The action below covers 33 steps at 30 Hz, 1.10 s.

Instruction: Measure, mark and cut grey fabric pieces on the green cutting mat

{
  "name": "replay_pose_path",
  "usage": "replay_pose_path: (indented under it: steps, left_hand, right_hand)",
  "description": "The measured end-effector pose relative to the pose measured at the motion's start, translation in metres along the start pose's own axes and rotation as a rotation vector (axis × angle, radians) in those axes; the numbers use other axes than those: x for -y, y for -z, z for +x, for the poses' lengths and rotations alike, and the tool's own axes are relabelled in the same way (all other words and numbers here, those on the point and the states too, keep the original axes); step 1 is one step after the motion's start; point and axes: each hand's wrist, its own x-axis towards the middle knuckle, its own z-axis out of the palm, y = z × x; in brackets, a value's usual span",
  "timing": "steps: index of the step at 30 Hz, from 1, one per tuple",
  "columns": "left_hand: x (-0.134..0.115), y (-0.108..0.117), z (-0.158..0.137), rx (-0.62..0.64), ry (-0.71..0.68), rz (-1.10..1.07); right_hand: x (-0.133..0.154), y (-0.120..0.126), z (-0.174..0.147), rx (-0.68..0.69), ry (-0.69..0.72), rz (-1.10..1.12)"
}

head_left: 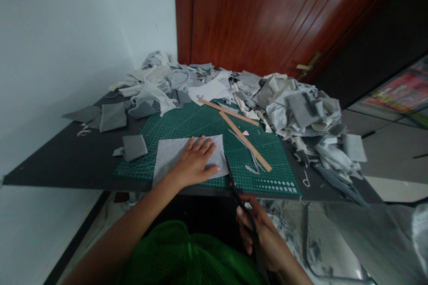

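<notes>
A rectangle of light grey fabric (169,153) lies on the green cutting mat (177,120) near the table's front edge. My left hand (195,162) rests flat on it, fingers spread. In my right hand (256,227) are black scissors (233,182), gripped by the handles just off the table edge. Their blades point away from me and lie along the fabric's right edge by its near corner. Whether the blades have fabric between them is too small to tell.
Two wooden rulers (245,141) (229,112) and thin grey fabric strips (252,158) lie right on the mat. Heaped fabric scraps (287,106) cover the table's back and right. Small folded pieces (134,147) sit left. A wall and a wooden door (267,17) stand behind.
</notes>
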Motion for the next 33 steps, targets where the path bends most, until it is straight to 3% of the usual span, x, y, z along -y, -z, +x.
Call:
replay_pose_path:
  steps: [33]
  left_hand:
    - [0.001, -0.002, -0.001, -0.011, 0.007, -0.035]
  right_hand:
    - [-0.016, -0.001, 0.0, -0.022, 0.071, -0.026]
